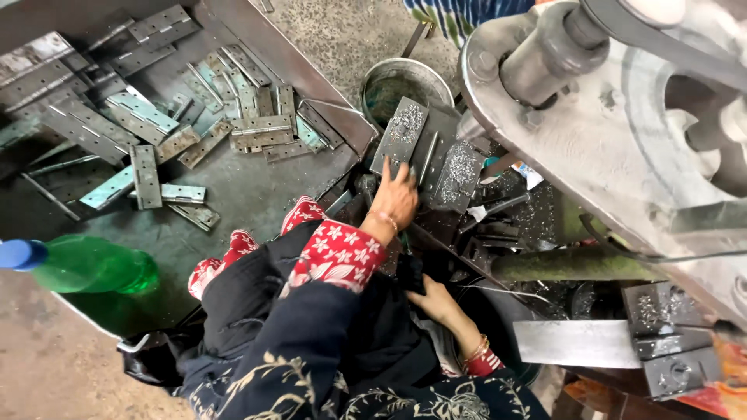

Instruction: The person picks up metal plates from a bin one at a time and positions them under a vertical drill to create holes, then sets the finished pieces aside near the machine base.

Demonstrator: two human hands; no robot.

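Going from the left: a heap of finished-looking metal hinges [156, 117] lies loose in the steel tray [233, 194], well to the left of the press [622, 117], so I judge a good share of the work already lies there. A green bottle [85, 268] rests on the tray's near edge. My left hand [395, 198] reaches forward, fingers spread flat on the hinge plate [401, 132] leaning just left of the press; it touches the plate without closing round it. My right hand [436, 302] sits low, nearer me than the press, loosely curled against dark cloth, holding nothing I can make out. More plates stand stacked beside the one I touch.
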